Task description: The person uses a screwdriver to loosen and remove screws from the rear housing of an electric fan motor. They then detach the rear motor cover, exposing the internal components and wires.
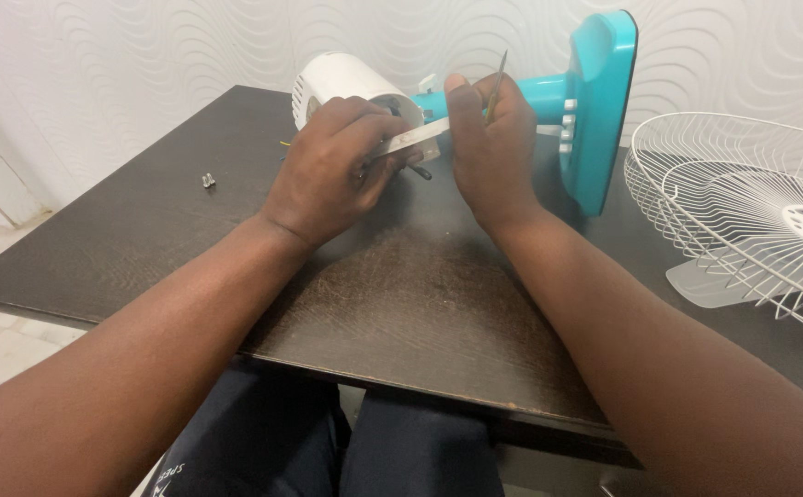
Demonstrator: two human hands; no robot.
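A table fan lies on its side on the dark table [392, 294]: white motor housing [341, 81] to the left, teal neck and teal base [599, 110] to the right. My left hand [332, 170] is closed on a flat white part [415, 138] held against the housing's open end. My right hand [489, 147] grips a thin tool [496, 83] with a yellowish handle, its tip sticking up above my fingers, right beside the teal neck. What lies under both hands is hidden.
A white wire fan grille [742, 202] lies at the right of the table, with a pale fan blade [710, 281] under it. Two small screws [208, 180] sit at the left. The table's front edge is just above my knees.
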